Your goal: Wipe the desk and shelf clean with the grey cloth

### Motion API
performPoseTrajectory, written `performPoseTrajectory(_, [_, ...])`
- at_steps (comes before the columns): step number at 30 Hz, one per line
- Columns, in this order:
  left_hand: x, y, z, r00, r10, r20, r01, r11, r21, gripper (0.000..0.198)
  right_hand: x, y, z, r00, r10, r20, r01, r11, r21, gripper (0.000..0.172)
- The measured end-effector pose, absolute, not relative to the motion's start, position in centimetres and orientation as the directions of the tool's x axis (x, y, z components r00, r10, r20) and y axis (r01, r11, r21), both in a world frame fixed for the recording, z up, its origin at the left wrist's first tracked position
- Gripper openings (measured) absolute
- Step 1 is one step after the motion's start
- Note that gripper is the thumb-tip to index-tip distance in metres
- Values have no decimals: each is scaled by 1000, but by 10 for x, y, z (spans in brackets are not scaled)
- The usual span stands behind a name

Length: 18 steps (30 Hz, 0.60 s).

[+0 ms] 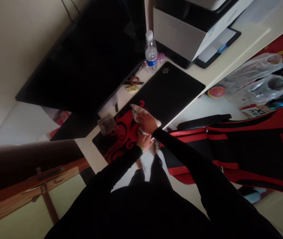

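A large desk mat [178, 83], black with a red swirl pattern at its left end, lies along the desk. My right hand [147, 122] presses a crumpled whitish cloth [137, 109] onto the red part, its fingers over the cloth. Nearer to me, my left hand [144, 141] rests at the mat's front edge, fingers stretched toward the cloth's lower border. Whether those fingertips touch the cloth is hard to make out. A clear, squarish container [107, 123] sits at the mat's back left edge.
A big black monitor [86, 56] stands behind the mat. Along the back are a water bottle [151, 53], a beaded bracelet [135, 80] and a yellow packet [132, 89]. A printer [178, 36] occupies the right side. A red-black chair [206, 149] and a small basketball [216, 91] are below.
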State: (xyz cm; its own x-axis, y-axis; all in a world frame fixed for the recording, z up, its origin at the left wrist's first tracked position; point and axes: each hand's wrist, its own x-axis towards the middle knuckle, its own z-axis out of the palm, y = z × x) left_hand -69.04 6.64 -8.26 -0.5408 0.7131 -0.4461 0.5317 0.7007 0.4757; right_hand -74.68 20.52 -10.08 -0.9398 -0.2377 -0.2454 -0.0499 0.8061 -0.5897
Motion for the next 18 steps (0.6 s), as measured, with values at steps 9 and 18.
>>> performPoseTrajectory(9, [-720, 113, -38, -485, 570, -663, 599, 769, 222, 73, -805, 386, -134, -986, 113, -125, 160, 865, -475, 59])
performPoseTrajectory(18, [-735, 144, -25, -475, 558, -680, 630, 755, 179, 59, -749, 529, -120, -720, 693, -43, 640, 639, -427, 49])
